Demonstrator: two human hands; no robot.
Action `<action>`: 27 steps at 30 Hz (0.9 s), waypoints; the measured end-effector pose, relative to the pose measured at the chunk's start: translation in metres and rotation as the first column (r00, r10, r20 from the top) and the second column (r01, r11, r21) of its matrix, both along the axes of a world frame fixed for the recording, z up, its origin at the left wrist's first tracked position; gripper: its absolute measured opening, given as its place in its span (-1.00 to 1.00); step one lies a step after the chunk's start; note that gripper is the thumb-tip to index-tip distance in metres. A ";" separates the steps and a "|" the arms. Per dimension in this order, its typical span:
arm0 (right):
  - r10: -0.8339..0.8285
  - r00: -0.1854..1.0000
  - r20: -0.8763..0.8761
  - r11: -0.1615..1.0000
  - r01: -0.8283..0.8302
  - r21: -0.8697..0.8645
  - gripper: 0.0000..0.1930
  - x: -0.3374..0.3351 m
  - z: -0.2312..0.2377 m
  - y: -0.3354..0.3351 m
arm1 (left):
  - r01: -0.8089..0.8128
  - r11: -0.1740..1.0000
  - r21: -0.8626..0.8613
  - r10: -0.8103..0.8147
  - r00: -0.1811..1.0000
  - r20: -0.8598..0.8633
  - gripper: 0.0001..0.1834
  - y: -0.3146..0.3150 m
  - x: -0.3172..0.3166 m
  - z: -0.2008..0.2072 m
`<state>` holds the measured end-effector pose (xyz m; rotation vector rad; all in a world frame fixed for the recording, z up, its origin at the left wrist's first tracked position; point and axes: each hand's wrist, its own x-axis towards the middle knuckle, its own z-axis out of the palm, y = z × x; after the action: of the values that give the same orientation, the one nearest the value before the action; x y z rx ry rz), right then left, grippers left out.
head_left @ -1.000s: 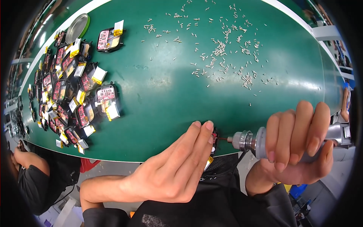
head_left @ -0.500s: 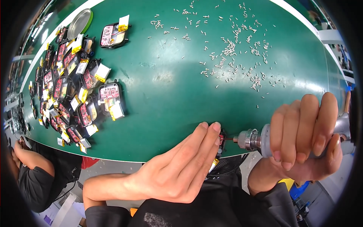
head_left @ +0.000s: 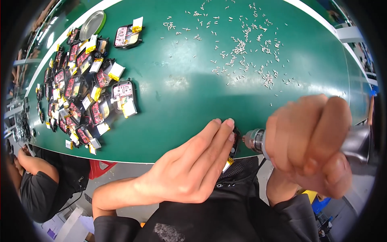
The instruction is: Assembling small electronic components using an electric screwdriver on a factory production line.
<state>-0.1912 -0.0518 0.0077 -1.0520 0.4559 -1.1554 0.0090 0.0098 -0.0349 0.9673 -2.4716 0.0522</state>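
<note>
My left hand (head_left: 189, 167) rests at the table's near edge, its fingers pressed together against a small black device housing (head_left: 236, 146). Most of that housing is hidden behind the fingers; a yellow-taped battery end (head_left: 228, 164) shows below it. My right hand (head_left: 308, 141), slightly blurred, is wrapped round a silver-grey electric screwdriver (head_left: 254, 139). The screwdriver lies nearly level, with its tip pointing left at the housing, very close to it. Whether the bit touches a screw cannot be made out.
On the green table (head_left: 173, 117), a heap of open black housings (head_left: 74, 86) with red circuit boards and white batteries fills the left. Two more housings (head_left: 128, 36) lie apart from it. A round green-rimmed tin (head_left: 92, 25) stands behind. Loose screws (head_left: 240, 46) are scattered far right. Another person (head_left: 44, 181) sits at left.
My right hand and the screwdriver have shifted left, nearer the housing, and the hand has turned. The left hand stays on the housing. The whole view has shifted slightly.
</note>
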 end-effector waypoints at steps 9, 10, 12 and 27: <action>0.302 0.944 0.132 0.928 -0.260 -0.266 -0.75 0.017 -0.004 -0.021 | -0.014 0.999 0.053 0.017 0.998 -0.061 -0.57 0.013 0.004 0.000; 0.291 0.926 0.240 0.952 -0.254 -0.174 -0.76 0.011 -0.002 -0.017 | -0.025 0.999 0.047 0.028 0.998 -0.054 -0.56 0.018 0.008 0.000; 0.274 0.895 0.351 0.962 -0.256 -0.099 -0.78 -0.004 0.002 -0.007 | -0.038 0.999 0.025 0.038 0.999 -0.018 -0.57 0.021 0.021 0.012; -0.178 0.888 0.424 0.941 0.028 0.336 -0.85 -0.020 -0.044 0.028 | -0.532 0.845 0.045 0.534 0.840 -0.096 -0.60 -0.042 0.071 0.046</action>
<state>-0.2109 -0.0241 -0.0368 -0.4551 0.3184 -1.3238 0.0799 -0.0318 0.0107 1.5988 -2.0369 0.1594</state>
